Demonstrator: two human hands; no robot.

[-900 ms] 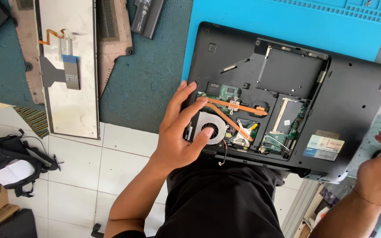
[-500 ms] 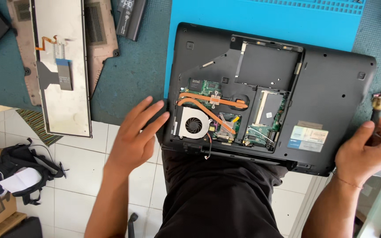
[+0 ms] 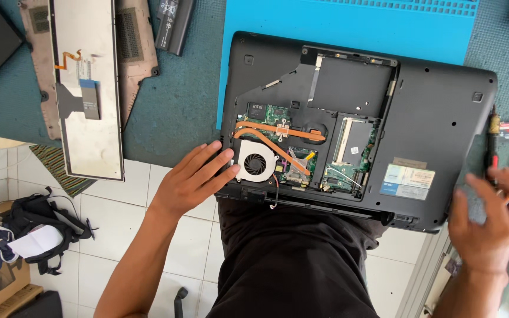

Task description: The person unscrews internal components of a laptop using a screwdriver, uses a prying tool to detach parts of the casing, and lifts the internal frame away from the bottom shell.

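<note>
Left hand (image 3: 192, 182) lay open-fingered beside the laptop's (image 3: 431, 112) fan (image 3: 256, 163); right hand (image 3: 493, 221), fingers spread, reached for the screwdriver (image 3: 492, 144) at the table's right edge.

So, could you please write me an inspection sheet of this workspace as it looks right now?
Surface: teal table top with a blue mat under the laptop.
Job's things: upturned black laptop, bottom cover off, white fan and copper heat pipes exposed.
Clutter: removed keyboard, battery.
Hands: left hand open, fingers at the fan; right hand open beside a screwdriver.
Cables: thin fan wire hanging at the laptop's edge.
Surroundings: white tiled floor, black bag.
</note>
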